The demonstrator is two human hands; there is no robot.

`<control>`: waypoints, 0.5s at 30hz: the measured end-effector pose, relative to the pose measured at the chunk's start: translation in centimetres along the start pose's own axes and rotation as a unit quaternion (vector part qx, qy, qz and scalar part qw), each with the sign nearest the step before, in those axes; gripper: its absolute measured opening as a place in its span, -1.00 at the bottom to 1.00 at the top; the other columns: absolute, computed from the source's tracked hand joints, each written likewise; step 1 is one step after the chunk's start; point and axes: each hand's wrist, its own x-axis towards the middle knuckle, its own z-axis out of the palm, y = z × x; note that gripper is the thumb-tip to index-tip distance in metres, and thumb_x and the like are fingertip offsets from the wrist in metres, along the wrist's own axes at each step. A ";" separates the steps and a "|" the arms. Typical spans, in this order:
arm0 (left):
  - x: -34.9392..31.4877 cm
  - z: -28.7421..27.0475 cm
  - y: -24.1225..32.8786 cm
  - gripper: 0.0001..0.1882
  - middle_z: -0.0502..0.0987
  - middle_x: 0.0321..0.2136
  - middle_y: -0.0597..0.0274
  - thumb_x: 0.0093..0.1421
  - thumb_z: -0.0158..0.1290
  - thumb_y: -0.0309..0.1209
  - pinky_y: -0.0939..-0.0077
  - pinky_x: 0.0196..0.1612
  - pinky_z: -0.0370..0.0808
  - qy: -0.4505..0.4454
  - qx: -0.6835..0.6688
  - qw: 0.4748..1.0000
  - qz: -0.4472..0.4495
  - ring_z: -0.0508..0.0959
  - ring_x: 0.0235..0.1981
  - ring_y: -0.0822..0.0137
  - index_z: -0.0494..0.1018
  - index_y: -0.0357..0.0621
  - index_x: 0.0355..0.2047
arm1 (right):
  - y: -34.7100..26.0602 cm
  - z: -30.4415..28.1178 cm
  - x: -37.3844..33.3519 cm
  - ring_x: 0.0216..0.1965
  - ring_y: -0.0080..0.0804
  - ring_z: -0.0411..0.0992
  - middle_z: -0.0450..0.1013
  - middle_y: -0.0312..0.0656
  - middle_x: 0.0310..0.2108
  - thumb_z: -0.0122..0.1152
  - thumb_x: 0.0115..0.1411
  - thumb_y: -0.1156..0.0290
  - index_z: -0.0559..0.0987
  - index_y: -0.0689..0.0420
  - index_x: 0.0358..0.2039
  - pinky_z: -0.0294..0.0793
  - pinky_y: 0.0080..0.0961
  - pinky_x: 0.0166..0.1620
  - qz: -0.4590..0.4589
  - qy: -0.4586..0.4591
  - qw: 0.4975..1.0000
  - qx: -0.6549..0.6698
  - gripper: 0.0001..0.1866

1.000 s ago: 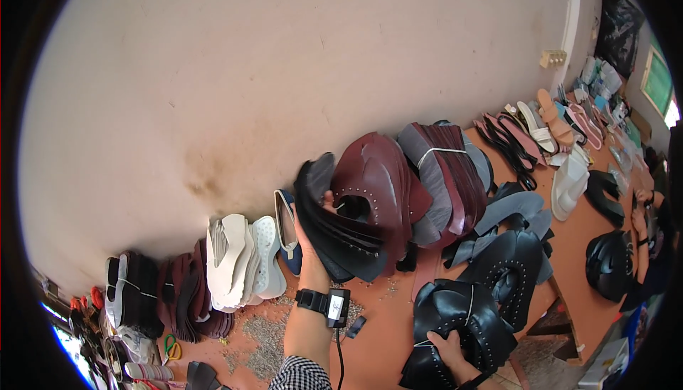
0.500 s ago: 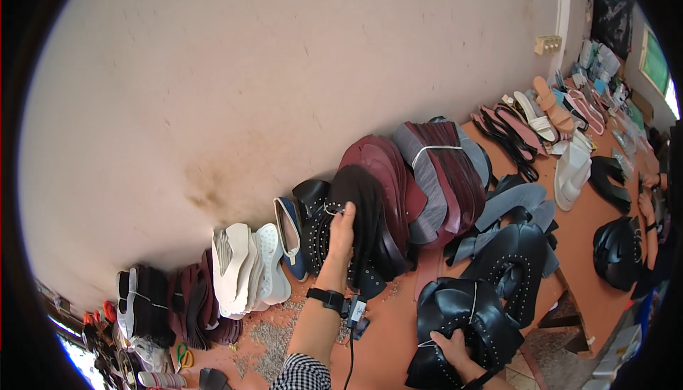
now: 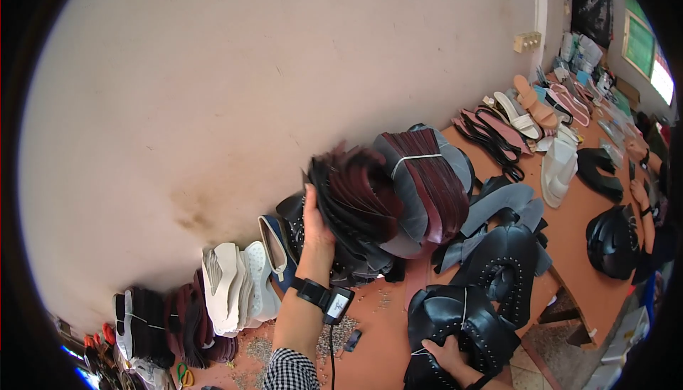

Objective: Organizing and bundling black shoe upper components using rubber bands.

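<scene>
My left hand is closed round the left side of a thick stack of black and maroon shoe uppers, tilted and fanned out against the wall. Motion blurs the top edges of this stack. Its far fingers are hidden behind the pieces. Lower right, my right hand grips a bundle of black studded leather shoe uppers tied with white string, its thumb on top near the string. Just right of the stack stands a tied bundle of maroon and grey uppers. More black studded uppers lie beyond my right hand.
Left along the wall stand white shoe soles, a blue flat shoe and tied dark bundles. Small studs and green-handled scissors lie on the orange table. At far right, another person's hands are near a black pile.
My left hand has raised and tipped the dark stack, so its maroon layers fan out toward the top. My right hand keeps its hold on the black bundle. The view has shifted slightly.
</scene>
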 end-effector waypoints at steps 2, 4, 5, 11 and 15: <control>0.7 0.4 0.9 -0.28 0.30 0.04 0.05 0.12 -0.15 0.13 0.16 0.11 0.24 -0.070 0.007 0.998 0.001 0.31 0.05 0.05 0.18 -0.17 0.11 | 0.8 0.3 0.1 -0.16 -0.09 0.39 0.41 0.13 -0.24 0.32 -0.18 0.10 0.42 0.45 -0.25 0.33 -0.34 -0.08 -0.020 0.002 1.000 -0.014 -0.35; 2.0 -0.4 0.9 -0.31 0.33 0.01 0.04 0.11 -0.08 0.07 0.18 0.09 0.26 0.041 0.147 0.988 -0.025 0.34 0.01 0.06 0.20 -0.20 0.09 | 0.5 0.7 0.0 -0.15 -0.08 0.37 0.40 0.13 -0.24 0.32 -0.18 0.10 0.42 0.44 -0.24 0.32 -0.34 -0.07 -0.041 0.001 0.999 0.015 -0.34; 2.5 -1.0 0.7 -0.33 0.37 -0.03 0.03 0.10 -0.01 0.01 0.20 0.06 0.29 0.147 0.282 0.947 -0.048 0.38 -0.02 0.07 0.22 -0.23 0.07 | 0.4 0.8 -0.1 -0.14 -0.08 0.36 0.39 0.13 -0.23 0.32 -0.18 0.10 0.41 0.44 -0.23 0.31 -0.33 -0.06 -0.067 0.001 0.997 0.042 -0.33; 3.6 -2.0 -1.5 -0.43 0.43 -0.12 0.06 0.07 0.09 -0.13 0.30 -0.08 0.42 0.193 0.148 0.970 -0.013 0.45 -0.13 0.15 0.30 -0.29 -0.02 | 0.1 0.9 0.1 -0.11 -0.06 0.32 0.35 0.15 -0.19 0.33 -0.20 0.07 0.40 0.46 -0.23 0.27 -0.32 -0.02 -0.078 0.015 0.997 -0.010 -0.30; 1.1 -3.0 -1.5 -0.51 0.48 -0.19 0.10 0.07 0.09 -0.18 0.26 -0.12 0.46 0.134 0.145 0.978 -0.060 0.50 -0.20 0.19 0.35 -0.24 -0.07 | 0.7 0.8 0.3 -0.09 0.05 0.30 0.27 0.23 -0.13 0.33 -0.20 0.04 0.37 0.46 -0.19 0.25 -0.30 0.00 -0.031 -0.004 0.999 -0.008 -0.25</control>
